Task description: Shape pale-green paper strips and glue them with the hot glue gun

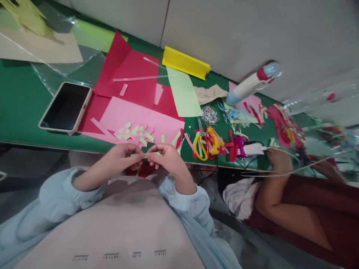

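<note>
The left hand (123, 157) and the right hand (169, 158) are close together at the near edge of the green table (22, 89), and each one pinches with its fingertips a small pale green strip (145, 155), which lies between them and is mostly covered by the fingers. Just beyond the left hand, small folded pink and green pieces (134, 133) are lying on the pink sheet (157, 117). To the right of the right hand, and apart from it, there are the yellow-handled scissors (200, 147), while a phone (66, 106) lies farther to the left.
</note>
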A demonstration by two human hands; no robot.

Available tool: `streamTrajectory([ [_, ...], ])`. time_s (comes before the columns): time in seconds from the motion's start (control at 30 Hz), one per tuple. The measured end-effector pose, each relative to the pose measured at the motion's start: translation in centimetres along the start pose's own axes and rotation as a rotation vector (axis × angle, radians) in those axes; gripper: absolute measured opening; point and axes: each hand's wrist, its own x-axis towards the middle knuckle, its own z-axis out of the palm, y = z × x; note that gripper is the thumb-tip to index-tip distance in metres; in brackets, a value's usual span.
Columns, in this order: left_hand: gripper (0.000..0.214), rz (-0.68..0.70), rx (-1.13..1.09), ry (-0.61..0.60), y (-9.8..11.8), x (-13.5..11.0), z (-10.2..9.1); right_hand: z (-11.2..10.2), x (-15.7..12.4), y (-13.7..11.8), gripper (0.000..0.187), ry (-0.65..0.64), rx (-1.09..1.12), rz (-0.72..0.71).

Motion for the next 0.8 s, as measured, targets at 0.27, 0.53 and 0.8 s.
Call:
streamTrajectory([
  [0.27,0.026,0.017,-0.018,-0.032,-0.35,0.47,0.21,0.28,-0.18,-0.10,0.018,0.054,-0.052,-0.006],
  [0.53,0.022,0.044,-0.030,0.018,-0.02,0.51,0.44,0.32,-0.14,-0.27,0.030,0.090,0.059,0.010],
  [0.8,0.020,0.059,-0.019,0.041,0.37,0.44,0.62,0.20,-0.20,-0.07,0.025,0.098,-0.081,-0.060],
])
